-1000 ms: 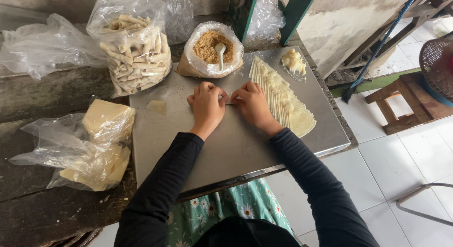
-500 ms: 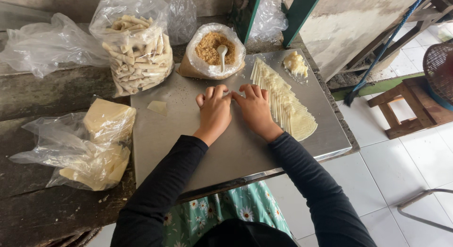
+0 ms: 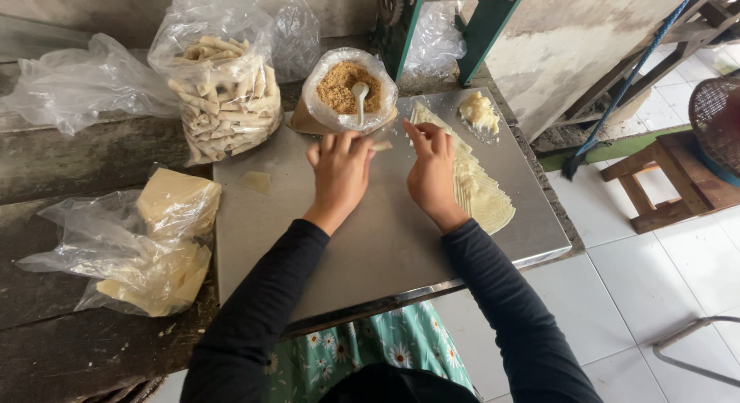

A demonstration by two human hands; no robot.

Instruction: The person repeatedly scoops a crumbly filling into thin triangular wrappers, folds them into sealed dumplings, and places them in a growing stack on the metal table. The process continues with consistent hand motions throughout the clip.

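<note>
My left hand (image 3: 339, 172) and my right hand (image 3: 432, 172) rest side by side on a steel sheet (image 3: 385, 241). Between their fingertips lies a thin pale rolled wrapper (image 3: 382, 146), which the left fingers pinch at one end; the right fingers curl close to its other end. Right of my right hand is a fanned stack of pale thin wrappers (image 3: 482, 191). Just beyond my hands stands a bag of brown crumbly filling (image 3: 344, 91) with a white spoon (image 3: 359, 95) in it.
A clear bag of finished rolls (image 3: 223, 102) stands at the back left. Bags of folded pale sheets (image 3: 158, 241) lie on the dark wooden table (image 3: 69, 172). A lump of paste (image 3: 479, 110) sits at the sheet's far corner. A wooden stool (image 3: 663, 187) stands right.
Both hands slid away from me across the steel sheet, rolling the wrapper toward the bag of filling. The view came a little closer.
</note>
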